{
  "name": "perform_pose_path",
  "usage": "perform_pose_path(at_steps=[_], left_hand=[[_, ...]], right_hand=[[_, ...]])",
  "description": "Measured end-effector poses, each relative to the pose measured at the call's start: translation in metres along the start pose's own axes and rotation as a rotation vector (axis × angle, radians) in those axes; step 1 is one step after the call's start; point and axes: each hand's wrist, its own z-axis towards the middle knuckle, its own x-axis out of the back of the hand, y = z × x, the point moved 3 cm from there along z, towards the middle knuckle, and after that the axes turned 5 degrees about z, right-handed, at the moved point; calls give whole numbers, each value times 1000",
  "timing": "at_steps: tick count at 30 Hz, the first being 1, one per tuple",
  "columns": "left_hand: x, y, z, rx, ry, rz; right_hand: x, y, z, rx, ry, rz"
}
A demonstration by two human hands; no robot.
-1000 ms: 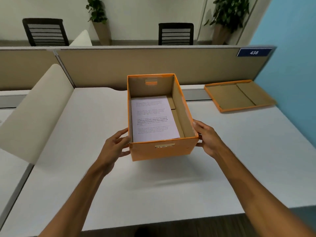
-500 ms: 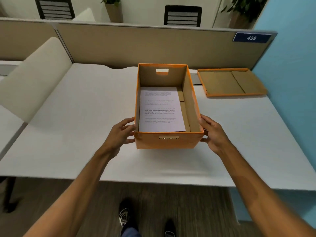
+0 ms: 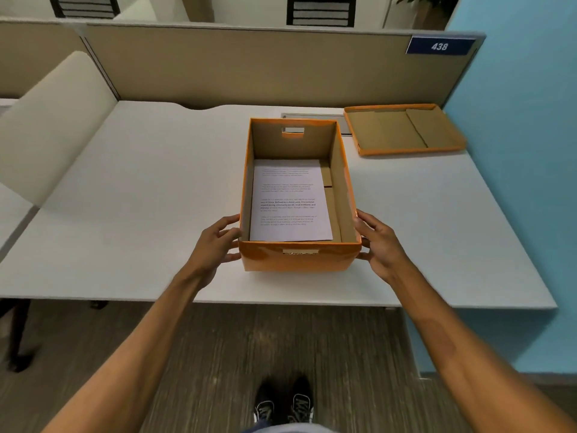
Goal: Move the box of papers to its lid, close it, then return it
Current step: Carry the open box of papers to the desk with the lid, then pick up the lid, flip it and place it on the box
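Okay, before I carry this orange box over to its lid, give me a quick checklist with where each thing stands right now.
1. Left hand on the box: ok, fingers against the near left wall.
2. Right hand on the box: ok, on the near right corner.
3. Papers settled: ok, flat on the box floor, against its left side.
4. Lid ready: ok, lying inside-up at the desk's far right corner.
5. Path across the desk to the lid: ok, nothing lies between.
6. Box lifted off the desk: cannot tell.
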Motion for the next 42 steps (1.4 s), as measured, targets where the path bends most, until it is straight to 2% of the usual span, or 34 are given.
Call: perform_pose_path(at_steps=[9,16,20,25,27,33,42], left_hand=[[-3,-13,-11,53,-24,12],[-4,-10,-18,40,-38,42],[-3,-7,-18,16,8,150],[-3,10,-23,-115,248,392],[-8,23,-25,-209,269,463],[-41,67,-28,-458,169,547],[-107,124,-8,-592,13,580]], right_hand=[[-1,27,-16,-44,21,15],[-7,23,-22,39,74,-94],[-5,17,-22,79,149,-181],[-1,6,-25,144,218,-256],[2,-1,-28,184,231,-291],[13,-24,-34,274,269,-367],[45,-64,-24,369,355,-425]])
